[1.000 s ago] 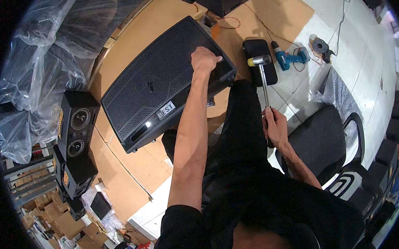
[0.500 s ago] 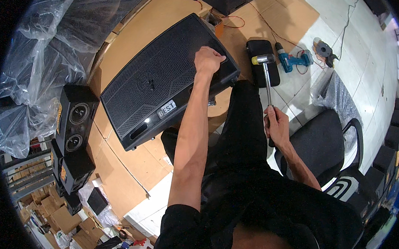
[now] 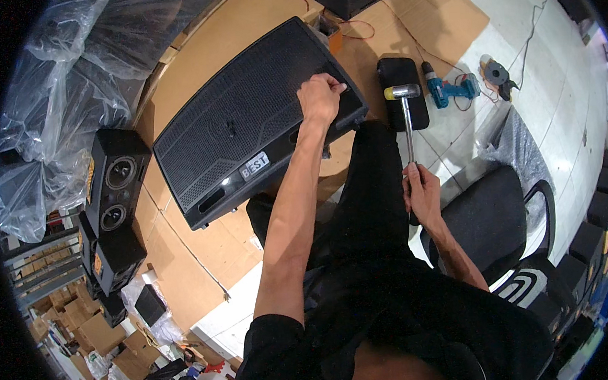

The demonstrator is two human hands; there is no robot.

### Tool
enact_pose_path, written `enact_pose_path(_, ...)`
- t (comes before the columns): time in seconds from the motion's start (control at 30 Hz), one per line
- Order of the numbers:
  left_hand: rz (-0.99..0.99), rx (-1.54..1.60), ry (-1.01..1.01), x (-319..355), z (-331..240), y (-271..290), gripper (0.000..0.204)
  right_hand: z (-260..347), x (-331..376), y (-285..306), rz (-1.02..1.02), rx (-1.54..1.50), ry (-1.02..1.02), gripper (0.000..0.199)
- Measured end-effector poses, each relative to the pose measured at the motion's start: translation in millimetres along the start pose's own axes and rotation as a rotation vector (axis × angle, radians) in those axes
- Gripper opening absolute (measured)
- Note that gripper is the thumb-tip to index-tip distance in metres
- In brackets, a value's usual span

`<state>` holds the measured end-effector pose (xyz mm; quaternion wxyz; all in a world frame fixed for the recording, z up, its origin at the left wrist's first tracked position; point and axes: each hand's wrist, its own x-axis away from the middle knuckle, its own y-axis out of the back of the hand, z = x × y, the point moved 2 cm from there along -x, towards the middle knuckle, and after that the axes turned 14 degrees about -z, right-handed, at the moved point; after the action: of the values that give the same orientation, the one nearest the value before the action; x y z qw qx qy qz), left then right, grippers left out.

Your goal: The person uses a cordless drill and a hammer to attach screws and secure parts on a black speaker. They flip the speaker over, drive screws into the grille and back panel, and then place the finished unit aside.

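The left hand [image 3: 321, 96] rests as a closed fist on the right end of the black speaker cabinet [image 3: 246, 134], fingers curled in; whether they pinch anything small cannot be told. The cabinet lies flat on its back on brown cardboard sheets [image 3: 204, 250] spread over the floor, its perforated grille facing up, with a small light badge near its near edge. The right hand [image 3: 422, 194] is wrapped shut around the lower part of a mallet handle, and the mallet [image 3: 406, 109] stands roughly upright, its pale cylindrical head at the far end, just right of the cabinet's corner and in front of a flat black oblong pad [image 3: 403, 92] on the cardboard. The person's dark trouser leg runs between the two hands.

Right of the mallet head, a blue cordless drill [image 3: 450, 89] lies on the pale floor, with a small round grinder-like tool [image 3: 497, 73] just beyond it. A black office chair [image 3: 498, 221] sits at the near right. On the left, two black loudspeakers [image 3: 114, 179] with round drivers stand beside bundles of clear plastic wrap [image 3: 45, 107]
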<state>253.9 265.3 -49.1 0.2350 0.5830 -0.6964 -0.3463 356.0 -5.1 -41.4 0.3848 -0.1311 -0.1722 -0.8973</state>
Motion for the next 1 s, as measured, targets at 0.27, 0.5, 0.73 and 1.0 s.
enact_pose_path(0.27,0.045,-0.042,-0.096,0.5,-2.5,1.4,0.021,0.2,-0.4,-1.3,-0.021,-0.025,-0.021,0.043)
enact_pose_path(0.5,-0.152,-0.108,-0.276,14.4,-3.9,0.1,0.015,-2.1,-2.7,-2.7,-0.054,-0.049,-0.033,0.042)
enact_pose_path(0.73,0.125,-0.158,0.061,-8.6,-13.0,1.7,0.018,-3.9,-3.2,-5.7,-0.025,-0.024,-0.029,0.042)
enact_pose_path(1.0,0.136,-0.213,0.031,-10.0,-12.6,0.8,0.021,-3.8,-3.0,-2.6,-0.059,-0.019,-0.067,0.039)
